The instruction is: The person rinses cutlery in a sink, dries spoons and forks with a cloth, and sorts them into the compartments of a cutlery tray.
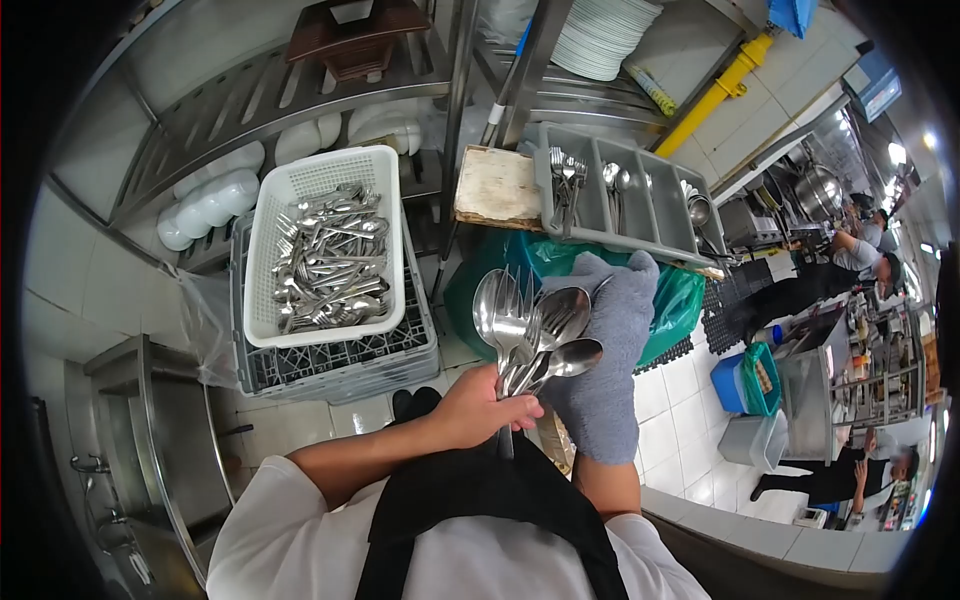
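Note:
My left hand [475, 408] is closed around the handles of a bunch of spoons and forks [520, 330], their heads fanned out upward in front of my apron. A grey cloth [605, 370] covers my right hand, so its fingers are hidden; only the right forearm [607, 487] shows below. The cloth's left edge is close beside the spoon heads. Ahead to the left, a white perforated basket [255, 250] holds a jumbled pile of cutlery [335, 260]. Ahead to the right is a grey cutlery tray [601, 190] with forks and spoons sorted in its compartments.
Stacked grey dish racks [390, 365] support the basket. A wooden board [497, 187] lies beside the tray, above a green bag [675, 310]. Metal shelves [400, 85] hold bowls and plates [605, 35]. A sink unit [160, 420] stands left; other people work at far right.

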`<action>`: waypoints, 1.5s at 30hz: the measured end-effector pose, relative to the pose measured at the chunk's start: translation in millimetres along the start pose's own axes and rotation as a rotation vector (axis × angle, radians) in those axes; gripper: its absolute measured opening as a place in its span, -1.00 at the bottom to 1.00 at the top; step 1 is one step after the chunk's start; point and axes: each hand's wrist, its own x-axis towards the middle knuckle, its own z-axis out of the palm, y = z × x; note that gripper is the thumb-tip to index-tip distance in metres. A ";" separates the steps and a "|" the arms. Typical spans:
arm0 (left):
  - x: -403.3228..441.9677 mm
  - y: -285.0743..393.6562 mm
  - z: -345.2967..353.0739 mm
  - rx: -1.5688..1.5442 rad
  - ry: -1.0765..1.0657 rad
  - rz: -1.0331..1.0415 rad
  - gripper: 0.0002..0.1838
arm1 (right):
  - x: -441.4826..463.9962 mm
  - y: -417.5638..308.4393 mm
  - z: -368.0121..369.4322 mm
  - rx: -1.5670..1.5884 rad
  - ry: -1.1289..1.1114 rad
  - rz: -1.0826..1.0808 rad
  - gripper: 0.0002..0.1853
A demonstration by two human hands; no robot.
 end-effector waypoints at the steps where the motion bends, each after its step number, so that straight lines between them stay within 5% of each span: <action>1: -1.0 -0.1 0.0 0.026 0.009 -0.001 -0.75 | -0.2 2.4 -0.9 -0.197 -0.030 -0.227 -0.57; 2: -1.9 -0.3 0.2 0.052 0.018 -0.002 -0.75 | 5.1 5.4 5.3 0.463 0.020 0.138 -0.57; 6: -3.6 -2.4 -0.2 0.081 0.062 0.069 -0.74 | -15.3 -26.5 21.5 0.660 0.127 0.353 -0.69; 8: -2.3 -4.6 -2.3 0.067 0.102 0.100 -0.76 | -23.4 -26.9 18.2 0.872 -0.088 0.638 -0.67; 9: -0.5 -4.7 -2.8 0.051 0.139 0.131 -0.77 | -27.2 -25.6 16.0 0.874 -0.087 0.631 -0.67; 11: 0.0 3.4 -0.7 0.037 0.150 0.136 -0.80 | -35.6 -18.7 11.4 -0.517 -0.345 -0.029 -0.64; 12: -0.1 5.0 -1.1 0.045 0.194 0.143 -0.80 | -41.0 -9.7 13.5 -0.155 -0.233 0.276 -0.63; 13: 0.7 6.1 -1.5 0.053 0.235 0.150 -0.80 | -48.7 7.7 9.4 -0.155 -0.217 0.266 -0.63; 15: 3.9 4.8 -4.9 0.054 0.230 0.172 -0.82 | -60.8 38.5 -2.8 -0.747 -0.497 -0.285 -0.58; 17: 7.1 2.8 -10.3 0.045 0.252 0.154 -0.82 | -55.9 26.0 -9.0 -0.783 -0.570 -0.295 -0.57; 19: 10.6 0.7 -16.8 0.017 0.184 0.080 -0.84 | -53.1 5.0 -12.4 -0.885 -0.494 -0.554 -0.53; 25: -3.9 -7.2 -22.8 -0.268 0.174 -0.099 -0.77 | -31.2 -45.4 -20.9 -0.680 -0.296 -0.240 -0.76; 33: -10.6 -7.5 -21.3 -0.270 0.153 -0.070 -0.70 | 98.3 67.3 -44.9 0.086 -0.346 -0.015 -0.85; 39: -7.5 -0.8 -21.5 -0.164 0.228 0.105 -0.77 | 28.3 -6.5 -16.6 -1.677 -0.554 -0.570 -0.84; 45: 10.2 14.4 -16.4 0.003 0.253 0.113 -0.85 | -43.4 9.1 5.9 -0.816 -0.501 -0.449 -0.65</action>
